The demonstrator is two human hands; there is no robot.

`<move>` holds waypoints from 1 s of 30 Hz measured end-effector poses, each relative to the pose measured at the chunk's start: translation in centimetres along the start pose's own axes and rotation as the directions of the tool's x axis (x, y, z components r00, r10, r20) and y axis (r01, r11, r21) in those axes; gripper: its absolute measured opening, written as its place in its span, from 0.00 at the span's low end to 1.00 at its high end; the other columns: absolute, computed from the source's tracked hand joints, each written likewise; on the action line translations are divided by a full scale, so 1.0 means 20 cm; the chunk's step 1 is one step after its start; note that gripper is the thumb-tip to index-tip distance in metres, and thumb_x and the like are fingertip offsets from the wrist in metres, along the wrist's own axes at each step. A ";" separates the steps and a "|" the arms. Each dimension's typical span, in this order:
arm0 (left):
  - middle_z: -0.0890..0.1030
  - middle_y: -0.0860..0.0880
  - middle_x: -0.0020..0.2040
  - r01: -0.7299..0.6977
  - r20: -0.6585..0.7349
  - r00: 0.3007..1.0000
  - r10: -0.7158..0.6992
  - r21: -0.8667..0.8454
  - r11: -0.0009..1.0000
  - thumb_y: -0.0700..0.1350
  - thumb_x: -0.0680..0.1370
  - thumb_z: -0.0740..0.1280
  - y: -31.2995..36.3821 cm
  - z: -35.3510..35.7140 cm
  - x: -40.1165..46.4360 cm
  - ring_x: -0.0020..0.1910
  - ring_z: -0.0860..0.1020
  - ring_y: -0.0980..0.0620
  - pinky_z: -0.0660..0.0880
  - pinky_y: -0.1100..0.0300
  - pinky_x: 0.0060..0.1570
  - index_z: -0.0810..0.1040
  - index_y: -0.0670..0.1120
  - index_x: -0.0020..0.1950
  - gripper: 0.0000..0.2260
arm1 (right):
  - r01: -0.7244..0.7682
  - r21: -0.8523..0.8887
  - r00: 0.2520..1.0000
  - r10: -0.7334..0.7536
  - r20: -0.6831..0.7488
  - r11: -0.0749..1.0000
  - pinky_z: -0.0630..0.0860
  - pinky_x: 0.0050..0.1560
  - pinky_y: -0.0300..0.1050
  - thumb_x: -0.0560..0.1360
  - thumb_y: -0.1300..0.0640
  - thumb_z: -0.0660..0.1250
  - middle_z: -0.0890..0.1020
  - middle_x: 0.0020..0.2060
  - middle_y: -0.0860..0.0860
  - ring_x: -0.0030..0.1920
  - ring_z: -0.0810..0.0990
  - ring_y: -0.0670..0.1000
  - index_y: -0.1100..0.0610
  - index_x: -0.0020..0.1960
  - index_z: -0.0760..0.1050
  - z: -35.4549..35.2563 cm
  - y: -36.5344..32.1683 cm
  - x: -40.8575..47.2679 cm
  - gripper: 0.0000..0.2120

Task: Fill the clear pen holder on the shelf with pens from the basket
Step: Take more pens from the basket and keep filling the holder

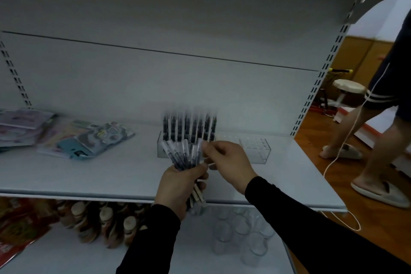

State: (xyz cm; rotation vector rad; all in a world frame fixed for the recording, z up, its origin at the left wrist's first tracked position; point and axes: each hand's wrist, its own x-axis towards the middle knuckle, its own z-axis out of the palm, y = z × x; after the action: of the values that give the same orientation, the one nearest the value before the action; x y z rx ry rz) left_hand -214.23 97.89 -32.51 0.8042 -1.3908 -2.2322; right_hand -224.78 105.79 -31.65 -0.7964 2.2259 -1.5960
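— While gripping a fanned bunch of pens (184, 155) in the left hand (175, 189), picking one cap out with the right hand (224, 162); fingertips (205, 145) pinched on it, just in front of the holder (161, 148) on the shelf (89, 176).

— Stage of the job?

— Mid-fill, by the look of it. Back rows of the holder standing full of upright pens (189, 127), though blurred; front rows hidden behind both hands. No basket in view.

— Next move?

— Probably drawing that one pen clear of the bunch, turning it upright, lowering it into a free hole. Steady aim needed, without knocking neighbours. Second holder (255, 149) just to the right, bare.
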 end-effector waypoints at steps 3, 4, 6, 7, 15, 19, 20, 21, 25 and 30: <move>0.81 0.43 0.36 -0.013 0.025 1.000 0.013 0.010 1.000 0.37 0.74 0.70 -0.01 0.01 -0.02 0.30 0.75 0.51 0.73 0.64 0.25 0.81 0.38 0.50 0.06 | -0.073 0.133 0.996 0.064 0.068 0.988 0.82 0.45 0.45 0.77 0.50 0.68 0.83 0.36 0.52 0.37 0.81 0.49 0.60 0.42 0.82 -0.01 -0.01 -0.04 0.14; 0.81 0.43 0.36 -0.013 0.031 0.999 0.012 0.016 1.000 0.37 0.74 0.70 -0.01 0.02 -0.02 0.30 0.75 0.51 0.73 0.64 0.26 0.81 0.38 0.51 0.07 | -0.089 0.167 0.994 0.076 0.081 0.982 0.82 0.45 0.45 0.77 0.51 0.68 0.82 0.35 0.51 0.36 0.80 0.49 0.61 0.43 0.82 -0.01 -0.02 -0.04 0.13; 0.81 0.43 0.36 -0.002 0.044 0.999 0.001 0.021 1.000 0.38 0.74 0.70 -0.01 0.02 -0.03 0.30 0.76 0.52 0.74 0.64 0.26 0.81 0.39 0.50 0.06 | -0.105 0.213 0.993 0.093 0.069 0.971 0.81 0.45 0.45 0.76 0.54 0.70 0.81 0.33 0.51 0.35 0.79 0.49 0.60 0.40 0.81 -0.02 -0.02 -0.05 0.11; 0.82 0.43 0.36 0.010 0.052 0.999 -0.010 0.014 1.000 0.39 0.75 0.70 -0.01 0.03 -0.03 0.30 0.76 0.52 0.74 0.64 0.26 0.81 0.39 0.50 0.06 | -0.106 0.228 0.994 0.099 0.044 0.968 0.81 0.45 0.43 0.76 0.55 0.70 0.81 0.32 0.51 0.35 0.79 0.48 0.59 0.38 0.81 -0.03 -0.02 -0.05 0.11; 0.84 0.42 0.40 0.086 0.040 0.996 -0.086 -0.018 0.996 0.43 0.80 0.64 -0.02 0.02 0.00 0.30 0.77 0.49 0.74 0.63 0.27 0.78 0.39 0.48 0.08 | -0.074 0.480 0.959 0.194 -0.205 0.874 0.81 0.39 0.37 0.76 0.57 0.71 0.81 0.33 0.55 0.33 0.78 0.49 0.61 0.40 0.80 -0.10 -0.08 0.03 0.09; 0.83 0.43 0.38 0.091 0.004 0.996 -0.091 -0.044 0.995 0.42 0.80 0.64 -0.02 0.00 0.01 0.30 0.76 0.48 0.74 0.61 0.28 0.76 0.38 0.51 0.08 | 0.052 0.537 0.948 0.127 -0.291 0.842 0.81 0.40 0.36 0.76 0.60 0.70 0.81 0.33 0.54 0.32 0.79 0.46 0.62 0.41 0.79 -0.16 -0.14 0.09 0.07; 0.83 0.44 0.37 0.093 -0.003 0.996 -0.093 -0.052 0.994 0.42 0.80 0.64 -0.01 -0.01 0.01 0.30 0.76 0.48 0.74 0.61 0.29 0.76 0.38 0.52 0.08 | 0.083 0.526 0.947 0.097 -0.305 0.846 0.81 0.41 0.36 0.76 0.60 0.70 0.82 0.34 0.54 0.32 0.80 0.46 0.62 0.42 0.80 -0.16 -0.15 0.10 0.06; 0.83 0.45 0.36 0.093 -0.008 0.996 -0.094 -0.055 0.994 0.42 0.80 0.64 -0.01 -0.01 0.02 0.30 0.76 0.48 0.74 0.61 0.29 0.76 0.37 0.53 0.09 | 0.111 0.509 0.946 0.067 -0.318 0.853 0.81 0.41 0.36 0.76 0.61 0.70 0.82 0.35 0.54 0.33 0.81 0.46 0.62 0.43 0.80 -0.17 -0.16 0.11 0.05; 0.83 0.46 0.34 0.094 -0.019 0.995 -0.095 -0.060 0.994 0.42 0.80 0.64 -0.01 -0.02 0.03 0.27 0.76 0.50 0.73 0.62 0.26 0.75 0.36 0.58 0.11 | 0.190 0.443 0.936 -0.026 -0.350 0.876 0.80 0.44 0.37 0.76 0.61 0.70 0.84 0.37 0.54 0.37 0.83 0.48 0.60 0.44 0.82 -0.15 -0.18 0.16 0.03; 0.82 0.46 0.33 0.099 -0.027 0.994 -0.102 -0.080 0.992 0.43 0.80 0.64 0.00 -0.02 0.04 0.25 0.76 0.51 0.73 0.63 0.24 0.75 0.35 0.59 0.13 | 0.236 0.328 0.920 -0.101 -0.379 0.915 0.82 0.51 0.42 0.76 0.58 0.71 0.85 0.41 0.55 0.42 0.84 0.50 0.56 0.46 0.82 -0.13 -0.18 0.22 0.02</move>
State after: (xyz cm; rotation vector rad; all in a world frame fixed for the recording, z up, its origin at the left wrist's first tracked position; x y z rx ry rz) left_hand -214.55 97.11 -32.89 0.8959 -1.2664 -2.3239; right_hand -228.75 104.33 -27.09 -0.6486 2.0106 -2.3182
